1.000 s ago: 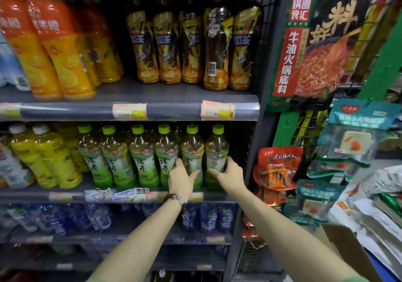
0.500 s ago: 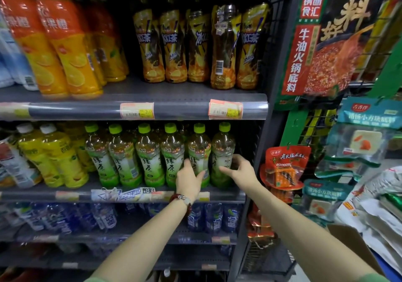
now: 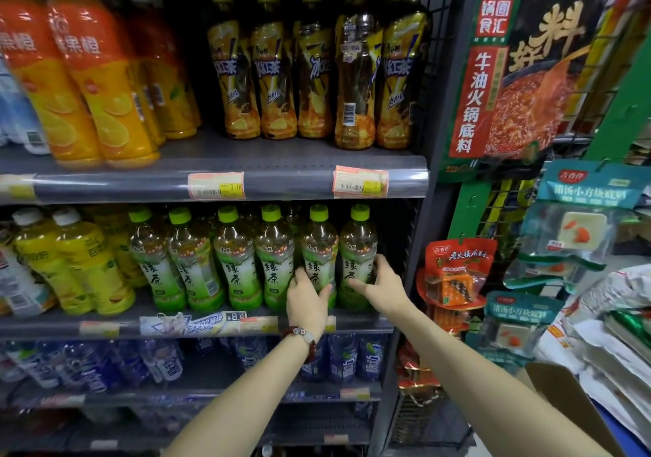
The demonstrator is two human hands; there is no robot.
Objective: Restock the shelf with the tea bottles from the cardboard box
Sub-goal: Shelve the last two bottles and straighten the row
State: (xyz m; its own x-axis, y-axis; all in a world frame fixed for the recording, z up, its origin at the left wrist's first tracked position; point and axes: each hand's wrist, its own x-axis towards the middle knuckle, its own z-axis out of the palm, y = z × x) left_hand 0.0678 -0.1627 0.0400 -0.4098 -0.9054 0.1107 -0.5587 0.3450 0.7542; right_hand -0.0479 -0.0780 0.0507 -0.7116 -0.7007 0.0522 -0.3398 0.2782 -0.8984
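The grey metal shelf [image 3: 370, 321] carries six green-capped green tea bottles in its front row, standing close to the front edge; beside the rightmost one there is a narrow free gap to the dark side wall. The brown cardboard box [image 3: 563, 407] shows at lower right. The right hand [image 3: 382, 285] grips the rightmost bottle [image 3: 357, 255]; the left hand [image 3: 306, 303] grips its neighbour bottle [image 3: 318, 245].
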